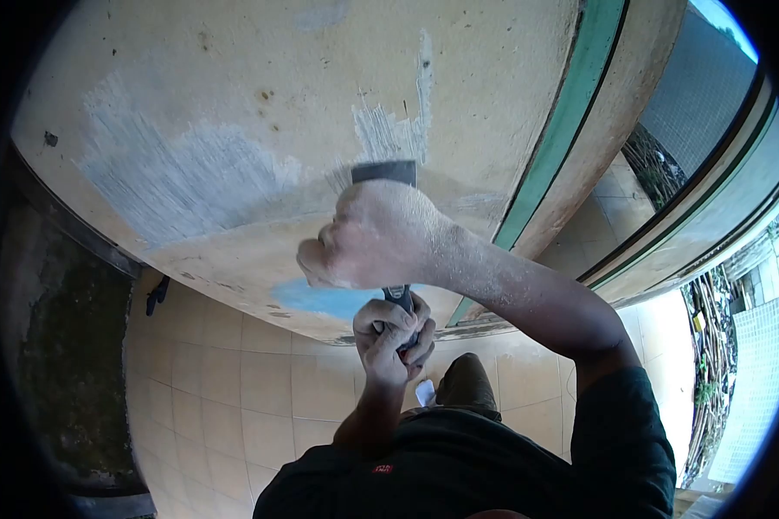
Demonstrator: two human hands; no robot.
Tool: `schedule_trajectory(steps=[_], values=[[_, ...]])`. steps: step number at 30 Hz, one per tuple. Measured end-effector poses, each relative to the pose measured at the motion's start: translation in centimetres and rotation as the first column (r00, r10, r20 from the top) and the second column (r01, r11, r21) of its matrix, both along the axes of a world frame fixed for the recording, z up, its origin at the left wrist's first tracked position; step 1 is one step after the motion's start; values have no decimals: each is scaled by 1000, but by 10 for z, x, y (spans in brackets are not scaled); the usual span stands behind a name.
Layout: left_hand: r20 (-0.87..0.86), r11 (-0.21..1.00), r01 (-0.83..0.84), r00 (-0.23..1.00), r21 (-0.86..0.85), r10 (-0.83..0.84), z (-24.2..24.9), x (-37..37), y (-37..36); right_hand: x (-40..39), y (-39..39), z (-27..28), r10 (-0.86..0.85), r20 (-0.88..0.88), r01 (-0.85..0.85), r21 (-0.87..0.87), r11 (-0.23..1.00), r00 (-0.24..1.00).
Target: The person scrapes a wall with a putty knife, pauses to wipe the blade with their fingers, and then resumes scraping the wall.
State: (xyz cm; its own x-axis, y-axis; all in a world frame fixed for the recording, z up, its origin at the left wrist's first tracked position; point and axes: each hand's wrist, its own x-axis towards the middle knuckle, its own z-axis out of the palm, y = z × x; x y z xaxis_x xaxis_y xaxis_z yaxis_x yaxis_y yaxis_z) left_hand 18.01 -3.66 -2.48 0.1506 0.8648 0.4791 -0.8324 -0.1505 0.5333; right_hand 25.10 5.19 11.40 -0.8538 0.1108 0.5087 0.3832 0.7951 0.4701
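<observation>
A scraper (384, 171) has its wide metal blade against or very close to the beige wall (234, 95); exact contact cannot be made out. My right hand (376, 233), coated in pale dust, is closed around the scraper just below the blade and hides its neck. Lower down, the fingers of my left hand (393, 336) wrap round the dark handle. Directly above the blade is a scratched whitish patch (394, 130) on the wall. A larger scraped-looking patch (195, 173) spreads to the left, and a light blue patch (327, 298) shows low behind my hands.
A green strip (571, 112) runs along the wall's right edge, beside a window opening (684, 95). Below lies a tiled floor (264, 398), with a small dark object (157, 294) near the wall's foot. At the far right are piled sticks (708, 372).
</observation>
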Motion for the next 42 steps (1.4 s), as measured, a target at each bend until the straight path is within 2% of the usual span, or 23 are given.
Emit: schedule_trajectory(steps=[3,5,7,9,11,13,15,16,19,20,21,23,25,27,29,31,33,35,36,39,40,42], values=[[-13,997,-30,999,66,31,0,1,2,2,5,-5,-54,73,56,-29,998,996],[1,995,-70,998,77,71,18,3,14,-7,10,10,-8,42,7,8,1000,999],[6,992,-52,999,119,52,23,1,22,-9,11,23,-48,33,48,-2,999,998],[115,1000,-26,993,13,24,19,3,11,-5,2,14,-44,10,43,37,998,999],[115,998,-19,993,-51,25,0,1,4,-3,-2,2,-129,146,143,-85,986,981],[85,997,-29,996,-70,35,6,-4,11,-6,3,9,-107,193,124,-82,989,975],[23,999,7,1000,38,-8,19,-14,28,-13,12,20,-77,68,78,-10,997,995],[35,996,14,999,84,-17,26,-16,33,-17,13,29,-81,37,83,-42,996,996],[28,999,30,999,40,-31,15,-16,16,-15,3,15,-67,-7,66,-85,994,998],[19,999,28,999,24,-29,4,-17,10,-13,3,0,-95,32,97,-83,992,995],[28,999,28,999,-45,-27,4,-15,4,-13,9,-2,-98,33,100,-67,993,995],[5,999,33,999,-15,-33,2,-21,8,-15,15,-14,-7,-68,11,49,999,998],[6,1000,20,1000,-8,-20,24,-22,15,-17,13,5,-21,-46,23,38,999,999],[5,1000,16,1000,0,-16,27,-21,10,-21,17,13,43,-182,-29,77,997,982],[9,1000,-18,1000,-9,18,23,-14,6,-15,8,6,-6,-138,12,42,999,990],[13,999,-8,1000,-34,8,9,-10,-3,-7,2,-5,-47,40,52,-143,988,998],[18,999,-5,1000,-43,6,4,-9,6,-8,8,-4,-75,104,86,-105,991,992],[36,1000,14,999,0,-14,22,-13,15,-12,12,10,-42,6,41,18,999,999],[52,1000,31,998,2,-31,26,-13,16,-15,14,13,-23,-72,24,17,1000,997],[37,1000,3,999,-27,-2,17,-9,-4,-11,7,-3,-28,-60,24,-54,998,998],[31,997,-11,999,-71,13,10,-7,-9,-9,4,-6,10,-84,-15,-54,998,996],[17,999,-5,1000,-35,6,8,-8,-2,-7,9,-2,-23,-59,23,-6,1000,998]])
